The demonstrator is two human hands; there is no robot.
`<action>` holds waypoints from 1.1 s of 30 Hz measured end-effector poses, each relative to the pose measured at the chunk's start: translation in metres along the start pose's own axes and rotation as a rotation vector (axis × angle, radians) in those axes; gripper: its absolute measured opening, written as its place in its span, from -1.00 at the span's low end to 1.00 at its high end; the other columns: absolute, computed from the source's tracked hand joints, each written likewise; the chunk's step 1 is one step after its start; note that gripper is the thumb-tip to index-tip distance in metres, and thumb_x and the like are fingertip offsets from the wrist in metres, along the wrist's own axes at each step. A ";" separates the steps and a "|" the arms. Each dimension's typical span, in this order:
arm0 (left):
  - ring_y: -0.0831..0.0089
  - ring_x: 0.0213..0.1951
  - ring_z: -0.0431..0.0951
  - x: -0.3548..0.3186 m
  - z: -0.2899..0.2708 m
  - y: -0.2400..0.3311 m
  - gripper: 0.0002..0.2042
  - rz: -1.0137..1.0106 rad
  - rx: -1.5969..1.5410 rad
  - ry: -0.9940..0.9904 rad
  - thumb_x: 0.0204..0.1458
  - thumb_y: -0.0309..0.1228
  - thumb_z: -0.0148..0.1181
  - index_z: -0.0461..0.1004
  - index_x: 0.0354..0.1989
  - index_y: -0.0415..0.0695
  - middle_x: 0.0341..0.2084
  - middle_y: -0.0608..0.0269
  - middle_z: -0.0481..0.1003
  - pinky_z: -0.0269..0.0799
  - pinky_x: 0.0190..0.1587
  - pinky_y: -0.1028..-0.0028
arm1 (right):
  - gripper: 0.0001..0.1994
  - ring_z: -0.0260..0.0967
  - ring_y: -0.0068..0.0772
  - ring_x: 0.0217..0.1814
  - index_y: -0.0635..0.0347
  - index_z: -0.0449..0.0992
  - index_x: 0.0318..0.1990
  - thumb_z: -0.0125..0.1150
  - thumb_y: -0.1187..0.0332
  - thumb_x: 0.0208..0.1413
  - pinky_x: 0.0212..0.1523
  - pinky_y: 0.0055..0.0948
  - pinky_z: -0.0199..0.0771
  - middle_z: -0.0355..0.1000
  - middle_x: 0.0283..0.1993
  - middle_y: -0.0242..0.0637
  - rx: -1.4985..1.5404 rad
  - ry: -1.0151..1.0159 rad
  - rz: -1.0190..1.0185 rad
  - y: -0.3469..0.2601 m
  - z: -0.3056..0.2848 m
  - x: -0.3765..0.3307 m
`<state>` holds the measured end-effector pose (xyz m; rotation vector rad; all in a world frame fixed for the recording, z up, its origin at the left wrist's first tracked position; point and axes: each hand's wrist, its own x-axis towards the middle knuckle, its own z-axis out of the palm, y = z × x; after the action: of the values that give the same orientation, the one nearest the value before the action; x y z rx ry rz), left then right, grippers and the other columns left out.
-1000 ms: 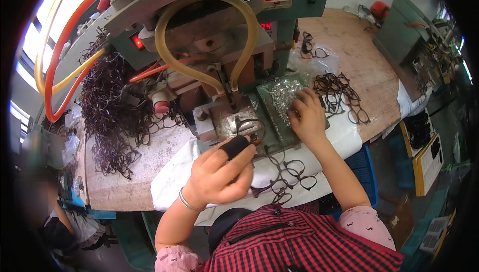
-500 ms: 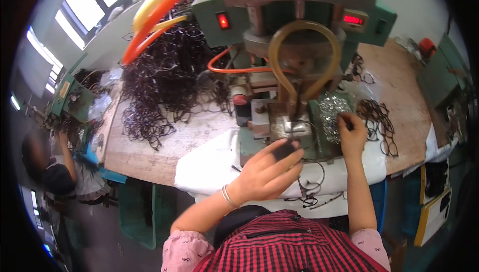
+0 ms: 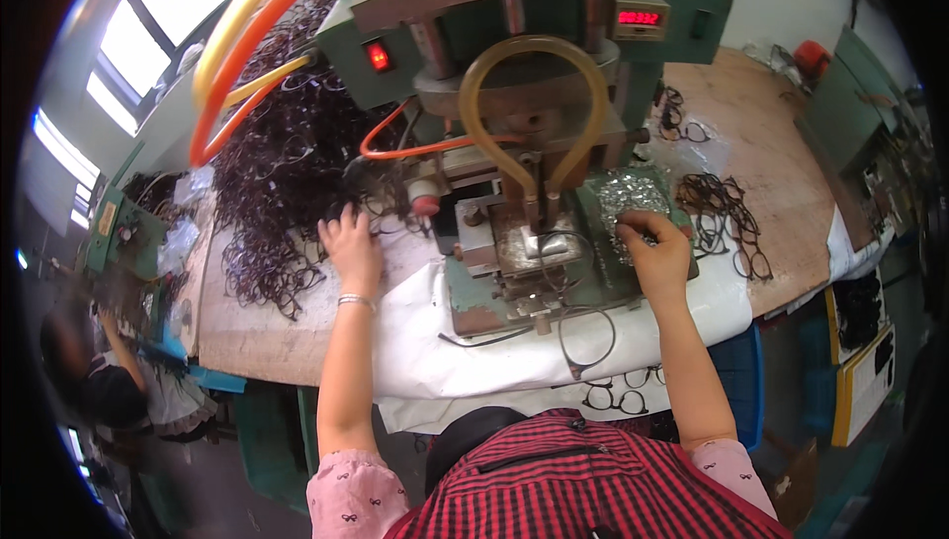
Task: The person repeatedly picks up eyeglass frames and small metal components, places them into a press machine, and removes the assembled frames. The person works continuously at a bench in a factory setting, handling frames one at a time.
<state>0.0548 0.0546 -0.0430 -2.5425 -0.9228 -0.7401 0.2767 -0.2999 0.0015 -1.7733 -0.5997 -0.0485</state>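
Since bits (image 3: 629, 190) look small, right hand (image 3: 654, 248): pinched, near edge of tray (image 3: 603, 245); hold hidden.
Left hand (image 3: 352, 250): beside frames (image 3: 277, 178), grip unclear.

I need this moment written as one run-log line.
left hand: by dark eyeglass-frame pile; right hand: at shiny metal pieces; press: red switch lit
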 end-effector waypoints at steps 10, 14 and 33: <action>0.02 -0.39 0.44 -0.044 -0.049 0.010 -0.77 -0.279 -0.546 -0.266 0.21 -0.34 0.02 0.40 -0.41 -0.27 -0.49 -0.02 0.45 0.32 -0.33 0.22 | -0.90 0.46 -0.46 -0.23 0.24 0.61 -0.36 0.30 0.54 -0.08 -0.17 -0.51 0.38 0.54 -0.33 -0.30 0.116 -0.184 -0.165 -0.066 -0.014 -0.008; 0.15 -0.24 0.50 -0.046 -0.064 0.037 -0.66 -0.438 -0.888 -0.194 0.28 -0.27 -0.14 0.47 -0.32 -0.27 -0.26 0.01 0.51 0.35 -0.18 0.29 | -0.79 0.47 -0.47 -0.22 0.26 0.53 -0.24 0.31 0.49 -0.08 -0.10 -0.47 0.39 0.55 -0.33 -0.30 0.327 -0.258 -0.089 -0.084 0.028 0.007; 0.50 -0.75 0.39 -0.008 -0.238 0.125 -0.61 -0.106 -2.001 -0.623 0.30 -0.25 -0.18 0.25 0.08 -0.36 -0.58 0.04 0.50 0.20 -0.74 0.67 | -0.72 0.33 -0.13 0.15 0.22 0.54 -0.15 0.28 0.50 -0.09 0.10 -0.25 0.35 0.46 -0.02 -0.11 -0.048 -0.145 -0.316 -0.051 0.009 -0.008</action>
<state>0.0480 -0.1526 0.1287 -4.6603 -0.2122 -1.2821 0.2456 -0.2861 0.0414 -1.7233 -0.9873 -0.1537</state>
